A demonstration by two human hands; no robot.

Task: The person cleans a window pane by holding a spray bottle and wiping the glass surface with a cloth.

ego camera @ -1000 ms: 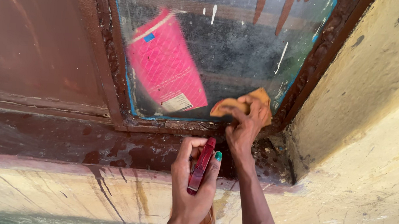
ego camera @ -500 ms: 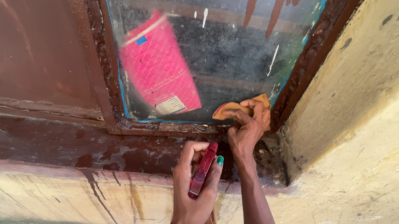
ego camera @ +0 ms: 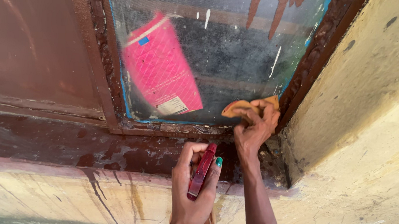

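Rightward along the bottom of the pane went the right hand (ego camera: pixel 253 128) since the earlier pictures, carrying its orange cloth (ego camera: pixel 247 106) deeper into the lower right corner of the glass pane (ego camera: pixel 230 54), where the rusty brown window frame (ego camera: pixel 311 63) turned upward. That hand was clenched around the cloth, fingers bunched over it and pressing it flat against the glass, so the cloth sat just above and to the left of the knuckles, its long side running roughly level with the lower edge of the pane.

Below it, at lower centre of the frame, the left hand (ego camera: pixel 194 189) had barely shifted. It was wrapped round the neck of a spray bottle, with the red trigger head (ego camera: pixel 201 171) standing upright between thumb and fingers and pointing up toward the sill (ego camera: pixel 70 141). Most of the bottle's body was hidden under the hand.

Of the two, the right hand alone was on the glass; the left hung well beneath it, apart from the pane. A pink packet (ego camera: pixel 158 66) showed blurred behind the glass at upper left, well clear of the cloth. Yellow plastered wall (ego camera: pixel 368 111) filled the right side.
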